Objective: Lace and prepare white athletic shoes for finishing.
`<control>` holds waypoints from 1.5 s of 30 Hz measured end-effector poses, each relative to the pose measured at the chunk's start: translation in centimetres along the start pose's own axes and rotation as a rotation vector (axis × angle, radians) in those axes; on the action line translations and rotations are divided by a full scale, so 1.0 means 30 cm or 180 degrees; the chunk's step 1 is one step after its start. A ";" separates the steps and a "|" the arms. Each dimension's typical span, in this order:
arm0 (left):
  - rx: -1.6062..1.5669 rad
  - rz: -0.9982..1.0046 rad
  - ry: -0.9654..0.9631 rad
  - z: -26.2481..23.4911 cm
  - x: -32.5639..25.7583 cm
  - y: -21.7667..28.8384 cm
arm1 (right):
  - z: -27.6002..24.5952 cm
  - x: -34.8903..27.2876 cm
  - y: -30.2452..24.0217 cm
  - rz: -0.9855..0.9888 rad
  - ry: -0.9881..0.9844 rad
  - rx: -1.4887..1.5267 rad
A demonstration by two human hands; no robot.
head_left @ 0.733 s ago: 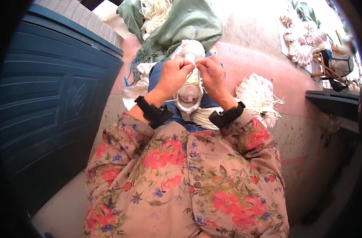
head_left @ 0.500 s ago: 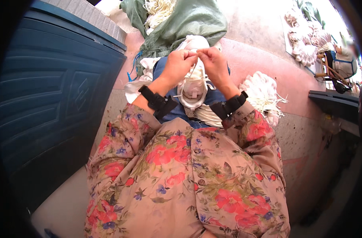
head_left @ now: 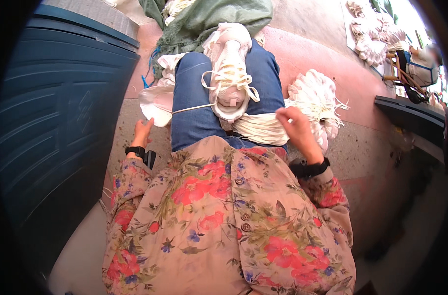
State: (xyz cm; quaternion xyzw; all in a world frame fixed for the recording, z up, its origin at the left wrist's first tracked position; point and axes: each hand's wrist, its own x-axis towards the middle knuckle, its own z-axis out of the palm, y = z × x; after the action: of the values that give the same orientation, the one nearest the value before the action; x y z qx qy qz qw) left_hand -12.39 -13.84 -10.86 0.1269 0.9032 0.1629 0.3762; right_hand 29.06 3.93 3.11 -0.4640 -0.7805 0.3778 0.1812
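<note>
A white lace-up shoe (head_left: 229, 69) rests between my thighs, its toe pointing away, with its laces tied in a loose bow. Across my lap lies a bundle of cream shoelaces (head_left: 260, 129); a single lace strand runs over my left thigh. My right hand (head_left: 300, 132) hovers by the bundle's right end, fingers bent and apart, with nothing visible in them. Low on the left, my left hand (head_left: 143, 132) is just short of a white shoe piece (head_left: 157, 104) beside my left knee, its fingers apart and holding nothing I can see.
A pile of white shoe parts with strings (head_left: 315, 98) lies right of my knee. Beyond my feet is a green sack (head_left: 233, 14). A dark blue panelled door (head_left: 61, 108) borders the left. At far right are more white bundles (head_left: 374, 37) and a wooden chair (head_left: 396, 66).
Both hands have parted from the lace they pinched above the shoe. The left has dropped toward the shoe piece, the right toward the lace bundle. A bow now shows on the shoe.
</note>
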 end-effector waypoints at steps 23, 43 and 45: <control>-0.0504 0.1948 0.1895 -0.314 -0.098 0.375 | 0.099 0.047 -0.103 -0.0510 -0.1656 -0.0309; -0.0318 0.3267 0.1903 -0.192 -0.404 0.634 | 0.146 0.053 -0.032 -0.1462 -0.2086 -0.1219; -0.0348 0.3149 0.1857 -0.192 -0.400 0.616 | 0.157 0.060 -0.022 -0.1538 -0.2195 -0.1438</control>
State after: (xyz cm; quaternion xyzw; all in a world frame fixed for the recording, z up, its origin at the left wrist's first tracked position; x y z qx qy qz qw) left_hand -6.35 -2.30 7.84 0.4644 0.7930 0.3942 -0.0035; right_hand 24.79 3.31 0.44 -0.1446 -0.9432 0.2777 -0.1110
